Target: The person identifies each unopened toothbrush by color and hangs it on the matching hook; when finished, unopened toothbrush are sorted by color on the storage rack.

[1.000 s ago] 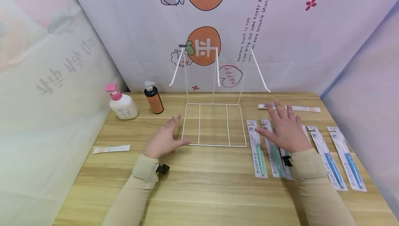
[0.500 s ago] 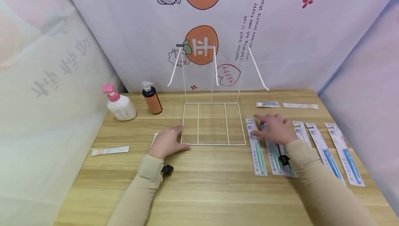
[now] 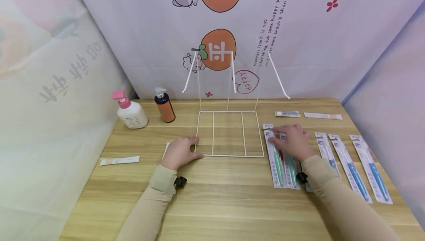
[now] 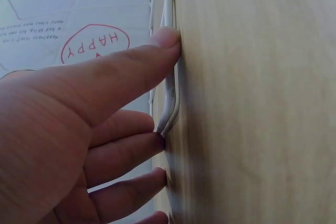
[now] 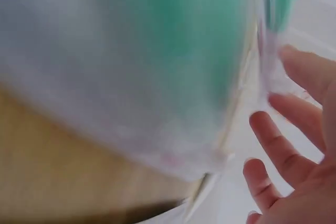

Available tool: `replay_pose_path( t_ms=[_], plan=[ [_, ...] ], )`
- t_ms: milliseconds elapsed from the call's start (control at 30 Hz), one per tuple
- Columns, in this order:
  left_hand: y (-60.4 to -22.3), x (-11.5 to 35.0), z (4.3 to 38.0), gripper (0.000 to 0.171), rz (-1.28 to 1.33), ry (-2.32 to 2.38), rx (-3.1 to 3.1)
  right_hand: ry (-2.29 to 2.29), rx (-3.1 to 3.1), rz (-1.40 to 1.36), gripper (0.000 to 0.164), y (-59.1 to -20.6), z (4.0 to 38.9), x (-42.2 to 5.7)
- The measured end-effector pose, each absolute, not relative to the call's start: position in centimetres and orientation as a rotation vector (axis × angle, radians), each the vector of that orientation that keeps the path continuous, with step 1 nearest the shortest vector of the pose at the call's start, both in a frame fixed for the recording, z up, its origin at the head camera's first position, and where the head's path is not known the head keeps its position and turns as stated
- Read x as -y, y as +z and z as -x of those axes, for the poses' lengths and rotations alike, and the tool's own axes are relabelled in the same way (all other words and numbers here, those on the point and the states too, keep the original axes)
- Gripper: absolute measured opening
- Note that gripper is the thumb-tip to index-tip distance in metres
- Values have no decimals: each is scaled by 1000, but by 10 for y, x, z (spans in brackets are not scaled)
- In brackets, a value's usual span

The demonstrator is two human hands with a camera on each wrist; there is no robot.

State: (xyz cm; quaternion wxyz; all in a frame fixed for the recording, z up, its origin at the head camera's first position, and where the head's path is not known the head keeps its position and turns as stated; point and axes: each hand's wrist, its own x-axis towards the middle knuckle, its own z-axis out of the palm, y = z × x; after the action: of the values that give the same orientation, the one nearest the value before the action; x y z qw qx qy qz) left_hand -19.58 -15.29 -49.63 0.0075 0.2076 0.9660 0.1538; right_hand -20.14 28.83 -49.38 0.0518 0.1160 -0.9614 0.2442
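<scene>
Right hand [image 3: 291, 141] now pinches the leftmost packet [image 3: 276, 161] near its top instead of hovering spread, left hand [image 3: 180, 153] now holds the rack [image 3: 232, 155]

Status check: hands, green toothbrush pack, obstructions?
Left hand holds front-left corner of white wire rack. Right hand touches upper end of leftmost green toothbrush pack; pinch unclear. Second green toothbrush pack partly under right hand.

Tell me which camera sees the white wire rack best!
The head view: it shows the white wire rack nearly whole, with base and three prongs. The left wrist view shows just some wire by the left hand. The right wrist view shows none clearly.
</scene>
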Motion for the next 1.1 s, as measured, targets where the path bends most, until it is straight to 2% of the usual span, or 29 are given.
replay_pose_path(
  t_ms=[200, 433, 600, 700, 967, 1100],
  plan=[
    [-497, 156, 198, 73, -643, 482, -3026, 861, 2581, -479, 42, -468, 193, -260],
    [-497, 157, 198, 74, -629, 495, -3008, 928, 2116, -636, 52, -425, 181, -215],
    [-497, 157, 196, 74, -611, 495, -3002, 1080, 1862, -817, 39, -388, 169, -176],
    [-497, 157, 196, 74, -610, 493, -3003, 1129, 1775, -850, 44, -372, 163, -156],
    [-495, 154, 195, 75, -607, 475, -2992, 1097, 1806, -838, 40, -361, 167, -132],
    [-494, 153, 195, 74, -593, 461, -2996, 1043, 1865, -804, 54, -365, 174, -130]
  ],
)
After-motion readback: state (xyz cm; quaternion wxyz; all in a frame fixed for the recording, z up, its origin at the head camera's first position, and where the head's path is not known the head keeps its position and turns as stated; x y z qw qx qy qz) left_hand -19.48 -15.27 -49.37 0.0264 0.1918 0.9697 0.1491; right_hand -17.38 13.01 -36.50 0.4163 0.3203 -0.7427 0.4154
